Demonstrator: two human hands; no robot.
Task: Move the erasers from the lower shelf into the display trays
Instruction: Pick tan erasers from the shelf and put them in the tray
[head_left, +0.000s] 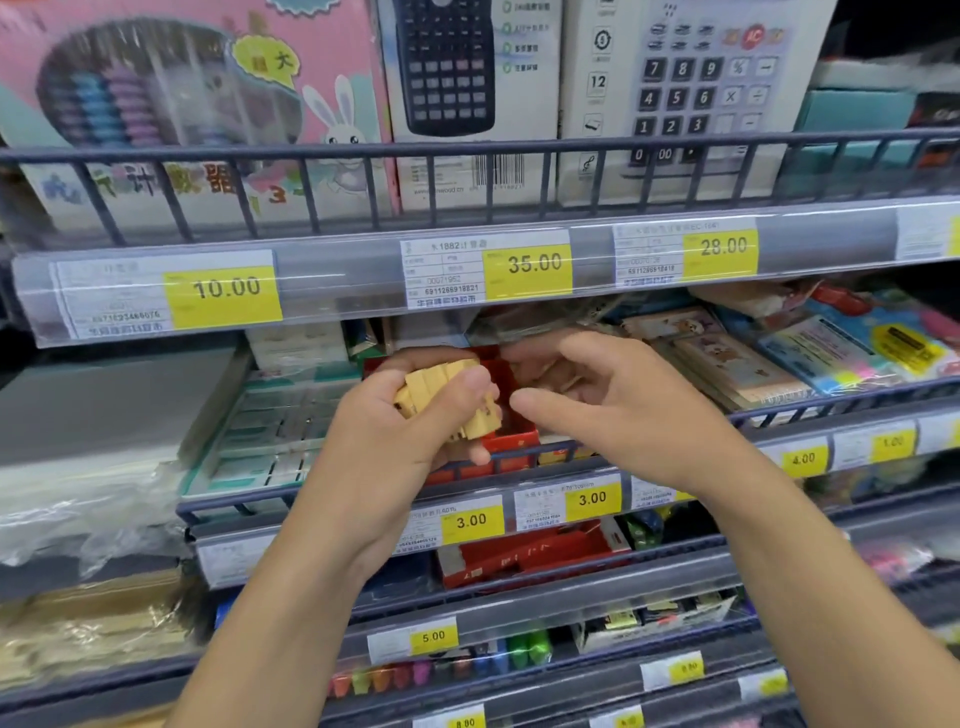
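Observation:
My left hand (410, 421) grips a bunch of several yellow erasers (441, 395), held just in front of a red display tray (511, 410) on the middle shelf. My right hand (587, 400) hovers over the right part of that tray, fingers loosely curled with the thumb pointing left toward the erasers; whether anything sits in its palm is unclear. A teal tray of white erasers (270, 431) lies to the left of the red tray. A second red tray (530, 556) sits on the shelf below.
A wire shelf rail (467, 150) fronts calculator boxes (675, 93) above. Sticker and note packs (779, 353) fill the shelf right of the red tray. Price tags (592, 499) line the shelf edges. Plastic-wrapped paper stacks (88, 457) stand at left. Coloured markers (467, 660) lie lower down.

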